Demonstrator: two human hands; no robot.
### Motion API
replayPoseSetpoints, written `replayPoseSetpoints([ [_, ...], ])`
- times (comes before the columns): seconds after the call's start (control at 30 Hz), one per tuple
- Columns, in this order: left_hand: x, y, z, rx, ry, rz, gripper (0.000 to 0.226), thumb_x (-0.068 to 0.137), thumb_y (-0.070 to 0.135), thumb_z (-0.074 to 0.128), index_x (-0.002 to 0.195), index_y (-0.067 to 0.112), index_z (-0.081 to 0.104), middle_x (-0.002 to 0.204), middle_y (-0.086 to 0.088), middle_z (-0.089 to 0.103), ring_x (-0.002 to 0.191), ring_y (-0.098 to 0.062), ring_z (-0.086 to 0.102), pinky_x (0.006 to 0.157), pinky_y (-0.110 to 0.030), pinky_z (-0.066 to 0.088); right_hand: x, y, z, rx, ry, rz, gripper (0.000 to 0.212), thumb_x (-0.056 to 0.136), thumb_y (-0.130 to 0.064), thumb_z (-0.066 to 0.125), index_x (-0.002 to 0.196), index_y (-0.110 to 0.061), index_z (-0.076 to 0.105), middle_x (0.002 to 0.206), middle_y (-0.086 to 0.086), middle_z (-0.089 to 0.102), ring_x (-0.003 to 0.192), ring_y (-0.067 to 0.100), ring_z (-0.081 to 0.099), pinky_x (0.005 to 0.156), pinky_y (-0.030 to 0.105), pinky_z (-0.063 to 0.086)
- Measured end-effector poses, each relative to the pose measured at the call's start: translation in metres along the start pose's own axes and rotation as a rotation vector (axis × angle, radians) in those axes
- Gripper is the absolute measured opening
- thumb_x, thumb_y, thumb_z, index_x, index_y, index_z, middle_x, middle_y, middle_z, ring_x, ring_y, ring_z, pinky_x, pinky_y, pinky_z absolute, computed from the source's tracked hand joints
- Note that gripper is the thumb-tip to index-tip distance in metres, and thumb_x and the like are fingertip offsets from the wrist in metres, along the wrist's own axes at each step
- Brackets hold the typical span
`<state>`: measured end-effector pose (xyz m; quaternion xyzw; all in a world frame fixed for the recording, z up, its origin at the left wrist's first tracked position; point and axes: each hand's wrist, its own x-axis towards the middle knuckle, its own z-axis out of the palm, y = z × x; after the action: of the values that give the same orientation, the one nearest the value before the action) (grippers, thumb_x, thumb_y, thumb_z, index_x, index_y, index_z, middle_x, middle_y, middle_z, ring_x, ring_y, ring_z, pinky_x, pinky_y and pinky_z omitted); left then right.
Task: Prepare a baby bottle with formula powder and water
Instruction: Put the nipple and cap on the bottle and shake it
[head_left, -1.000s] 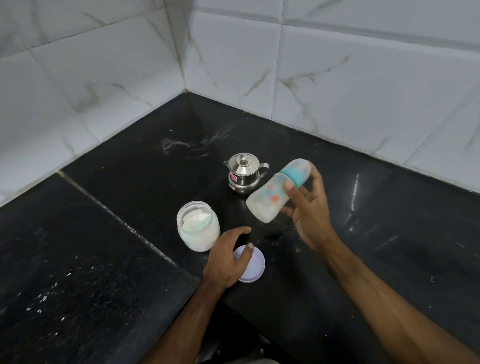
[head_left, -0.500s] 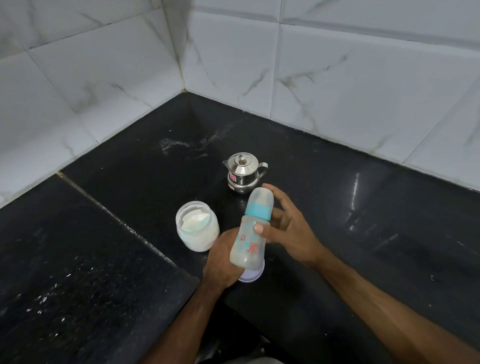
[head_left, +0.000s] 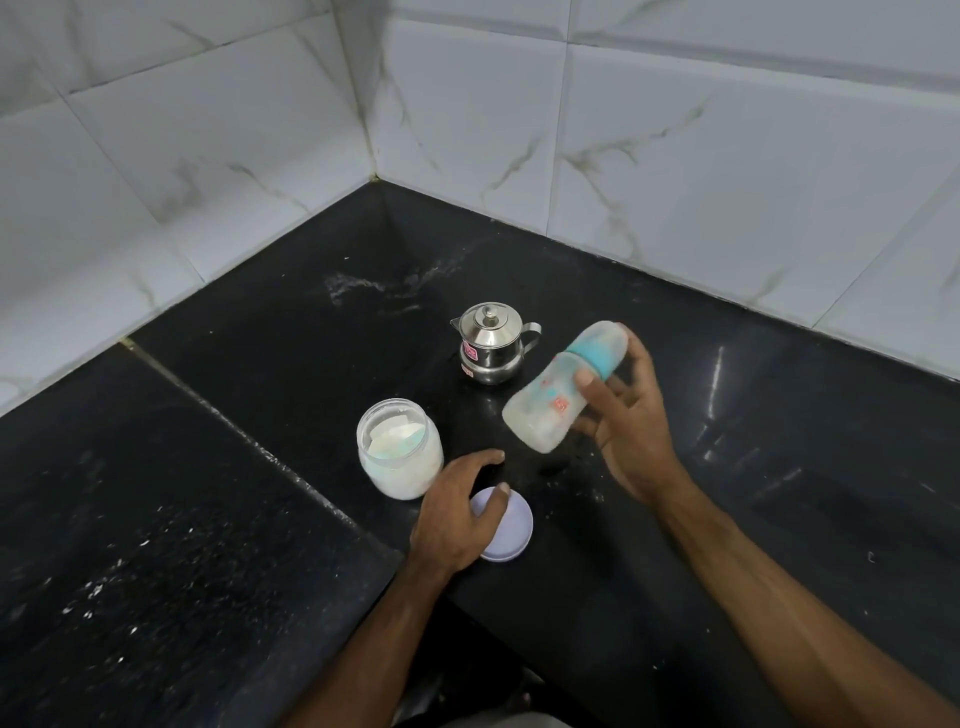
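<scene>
- The right hand (head_left: 631, 423) grips the bottle (head_left: 558, 389), thumb across its front and fingers curled behind it.
- The bottle is in the air above the counter (head_left: 779, 467), tilted, with its blue collar and clear cap pointing up and to the right and its base down and to the left. It looks blurred, and a cloudy white fill shows inside.
- The left hand (head_left: 457, 512) rests over the lid (head_left: 511, 530), its fingers loosely bent and grasping nothing; the thumb tip lies on the lid's top.
- The lid lies flat on the counter, partly hidden under that hand.
- The jar (head_left: 399, 447) stands open just beside the left hand, with white powder inside.
- The steel pot (head_left: 491, 343) stands behind, lid on, near the bottle's base but apart from it.
- White marbled tiles (head_left: 675, 156) form the corner behind.
</scene>
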<state>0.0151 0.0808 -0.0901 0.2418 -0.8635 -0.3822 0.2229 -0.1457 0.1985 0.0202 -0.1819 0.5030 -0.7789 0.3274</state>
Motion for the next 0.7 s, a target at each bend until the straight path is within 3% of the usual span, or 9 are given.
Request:
replayPoseSetpoints([
  [0.17, 0.003, -0.004, 0.001, -0.1, -0.073, -0.04, 0.025, 0.089, 0.03, 0.071, 0.111, 0.022, 0.065, 0.102, 0.015, 0.066, 0.099, 0.002, 0.063, 0.083, -0.014, 0.047, -0.017, 0.015, 0.005, -0.284, -0.329, 0.033, 0.071, 0.078, -0.004, 0.072, 0.136, -0.029, 0.039, 0.124, 0.014, 0.058, 0.107, 0.031, 0.066, 0.073, 0.038, 0.059],
  [0.33, -0.001, -0.001, 0.001, -0.016, 0.017, -0.006, 0.038, 0.088, 0.04, 0.057, 0.119, 0.018, 0.063, 0.116, 0.01, 0.065, 0.106, -0.001, 0.057, 0.093, -0.012, 0.042, 0.001, 0.007, 0.004, 0.038, 0.003, 0.044, 0.075, 0.074, -0.02, 0.077, 0.138, -0.027, 0.039, 0.125, 0.014, 0.058, 0.11, 0.032, 0.065, 0.073, 0.045, 0.058],
  [0.43, -0.001, -0.002, -0.001, -0.081, -0.021, -0.055, 0.026, 0.087, 0.023, 0.071, 0.111, 0.021, 0.061, 0.109, 0.009, 0.063, 0.101, -0.005, 0.06, 0.092, -0.017, 0.047, -0.014, 0.016, 0.012, -0.145, -0.191, 0.082, 0.072, 0.074, -0.013, 0.073, 0.135, -0.032, 0.041, 0.12, 0.011, 0.061, 0.104, 0.027, 0.067, 0.071, 0.043, 0.059],
  [0.5, -0.002, 0.001, -0.002, -0.131, -0.063, -0.09, 0.039, 0.08, 0.011, 0.078, 0.113, 0.023, 0.059, 0.11, 0.008, 0.061, 0.101, -0.008, 0.059, 0.093, -0.025, 0.049, -0.023, 0.022, 0.013, -0.267, -0.328, 0.099, 0.071, 0.073, -0.011, 0.074, 0.132, -0.034, 0.041, 0.119, 0.009, 0.062, 0.104, 0.027, 0.067, 0.073, 0.041, 0.059],
  [0.6, -0.001, 0.001, -0.001, -0.064, 0.007, -0.016, 0.033, 0.084, 0.034, 0.065, 0.115, 0.022, 0.063, 0.11, 0.01, 0.064, 0.101, -0.003, 0.058, 0.09, -0.022, 0.046, -0.009, 0.015, 0.008, -0.124, -0.118, 0.059, 0.072, 0.074, -0.012, 0.073, 0.136, -0.029, 0.041, 0.12, 0.011, 0.062, 0.108, 0.033, 0.065, 0.074, 0.051, 0.059],
  [0.7, -0.001, -0.001, 0.001, -0.01, 0.018, -0.007, 0.041, 0.087, 0.043, 0.054, 0.121, 0.02, 0.064, 0.117, 0.012, 0.065, 0.109, -0.001, 0.057, 0.094, -0.021, 0.045, 0.004, 0.008, 0.0, 0.01, 0.017, 0.016, 0.069, 0.078, -0.015, 0.07, 0.138, -0.028, 0.039, 0.118, 0.007, 0.062, 0.107, 0.029, 0.066, 0.072, 0.045, 0.058],
])
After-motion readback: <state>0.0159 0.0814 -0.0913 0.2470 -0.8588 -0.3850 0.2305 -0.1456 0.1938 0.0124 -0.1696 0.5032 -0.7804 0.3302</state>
